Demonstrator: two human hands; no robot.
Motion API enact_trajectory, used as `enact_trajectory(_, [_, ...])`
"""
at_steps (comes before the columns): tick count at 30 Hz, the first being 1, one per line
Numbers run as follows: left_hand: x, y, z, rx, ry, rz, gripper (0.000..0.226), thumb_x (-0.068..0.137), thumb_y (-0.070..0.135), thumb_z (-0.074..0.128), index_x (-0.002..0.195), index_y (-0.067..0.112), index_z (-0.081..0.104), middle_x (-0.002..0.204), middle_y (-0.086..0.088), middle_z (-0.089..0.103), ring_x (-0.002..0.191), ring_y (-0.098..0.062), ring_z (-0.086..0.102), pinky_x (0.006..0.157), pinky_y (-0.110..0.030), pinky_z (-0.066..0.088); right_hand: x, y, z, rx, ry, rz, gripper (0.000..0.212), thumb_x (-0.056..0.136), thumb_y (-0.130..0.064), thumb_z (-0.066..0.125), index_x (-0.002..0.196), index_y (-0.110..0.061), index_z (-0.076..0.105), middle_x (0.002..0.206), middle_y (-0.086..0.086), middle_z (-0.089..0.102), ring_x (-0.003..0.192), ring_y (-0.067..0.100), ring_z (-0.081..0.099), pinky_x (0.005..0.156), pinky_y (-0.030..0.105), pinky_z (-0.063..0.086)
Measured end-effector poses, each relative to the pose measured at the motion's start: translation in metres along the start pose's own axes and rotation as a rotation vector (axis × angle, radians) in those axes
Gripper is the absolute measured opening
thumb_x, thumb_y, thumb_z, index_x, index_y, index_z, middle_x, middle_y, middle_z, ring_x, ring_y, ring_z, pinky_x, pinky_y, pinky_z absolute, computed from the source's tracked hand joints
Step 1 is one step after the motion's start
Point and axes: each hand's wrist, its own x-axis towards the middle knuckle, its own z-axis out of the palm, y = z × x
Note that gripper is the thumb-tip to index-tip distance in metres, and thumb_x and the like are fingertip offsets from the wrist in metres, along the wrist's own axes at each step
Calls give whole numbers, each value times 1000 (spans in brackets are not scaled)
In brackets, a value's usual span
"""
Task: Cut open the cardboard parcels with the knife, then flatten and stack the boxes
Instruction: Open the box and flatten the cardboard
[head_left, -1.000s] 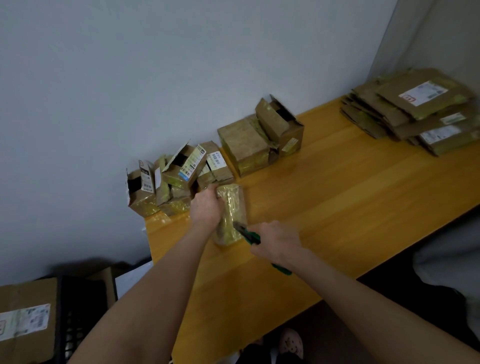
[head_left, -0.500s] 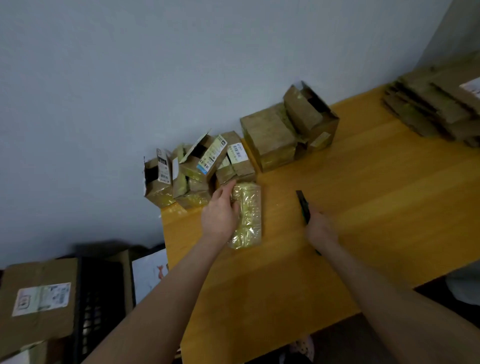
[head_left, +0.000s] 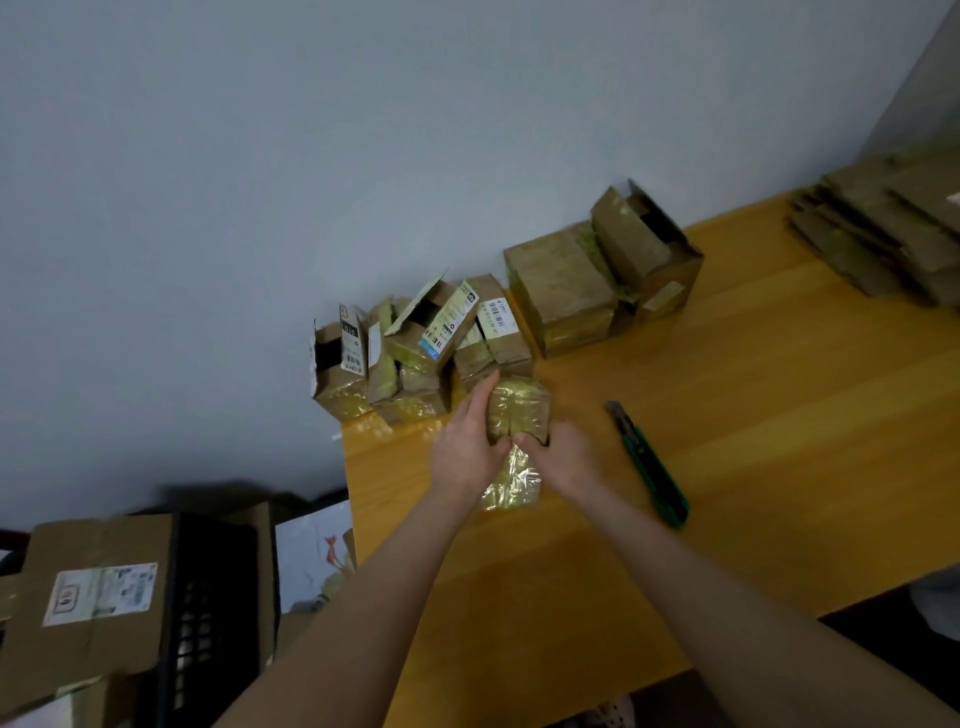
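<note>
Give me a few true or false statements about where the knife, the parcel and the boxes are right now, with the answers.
1. The knife lies on the table, in neither hand. True.
2. The left hand and the right hand both hold the taped parcel. True.
3. The knife lies left of the taped parcel. False: it lies to the parcel's right, beyond the right hand.
4. The flattened boxes are stacked at the table's left end. False: the stack sits at the far right end.
5. The small boxes by the wall are all sealed. False: several have open flaps.
</note>
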Motion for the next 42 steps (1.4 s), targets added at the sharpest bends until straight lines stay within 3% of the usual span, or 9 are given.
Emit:
enact_trajectory(6, [1, -1, 6, 31, 33, -9, 83, 85, 25, 70, 150, 32, 20, 142, -1, 48, 95, -16, 63, 75, -29, 48, 2, -6, 6, -68, 110, 112, 32, 93, -36, 60, 94, -5, 68, 93, 12, 69, 77, 26, 62, 62, 29, 43])
enact_trajectory(11, [-3, 4, 4, 96, 22, -240, 103, 83, 42, 72, 154, 19, 1, 145, -13, 36, 108, -35, 61, 77, -39, 51, -8, -13, 7, -88, 154, 141, 33, 94, -36, 58, 97, -5, 69, 96, 11, 69, 91, 29, 66, 63, 28, 42])
enact_trajectory(15, [-8, 12, -1, 222, 14, -177, 56, 89, 41, 62, 131, 10, 41, 123, -8, 54, 99, -27, 62, 68, -31, 47, -19, -14, -2, -117, 158, 151, 32, 94, -39, 57, 94, -9, 69, 95, 8, 70, 88, 27, 66, 63, 28, 45])
enact_trajectory(24, [-12, 39, -34, 192, -145, -44, 21, 98, 22, 44, 108, 4, 47, 98, -14, 63, 89, -32, 63, 67, -35, 49, -44, -24, -39, -259, 163, 97, 34, 95, -41, 55, 88, -10, 65, 83, 3, 65, 75, 18, 63, 60, 28, 50])
enact_trajectory(29, [-5, 42, -58, 37, -300, 43, 12, 97, 15, 46, 87, 9, 50, 87, -9, 59, 77, -23, 58, 64, -28, 46, -49, -16, -61, -131, 143, 65, 31, 96, -35, 54, 84, -7, 63, 74, 1, 55, 75, 20, 58, 59, 26, 38])
enact_trajectory(33, [-10, 42, -62, -174, -327, -1, 11, 96, 10, 46, 89, 5, 54, 85, -9, 57, 75, -20, 55, 67, -30, 47, -46, -14, -75, -114, 134, 38, 32, 94, -35, 56, 84, -7, 67, 73, 1, 57, 70, 18, 57, 48, 23, 34])
enact_trajectory(36, [-7, 34, -67, -311, -378, -45, 16, 94, 6, 46, 97, -4, 58, 87, -15, 60, 77, -24, 58, 78, -46, 53, -42, -11, -77, -36, 146, 54, 34, 92, -35, 60, 80, -4, 68, 77, 6, 66, 73, 23, 66, 58, 31, 53])
enact_trajectory(39, [-7, 32, -69, -426, -371, -76, 20, 95, 4, 46, 105, -5, 60, 95, -21, 64, 83, -28, 62, 86, -51, 52, -43, -15, -78, 12, 166, 63, 34, 91, -35, 60, 81, -4, 69, 78, 8, 69, 71, 23, 68, 65, 38, 58])
enact_trajectory(42, [-12, 54, -55, -367, -186, -102, 25, 96, 8, 48, 119, 5, 57, 110, -14, 64, 95, -26, 63, 78, -38, 56, -48, -23, -78, -57, 240, 74, 31, 95, -34, 55, 90, -6, 68, 81, 3, 64, 74, 19, 62, 55, 28, 46])
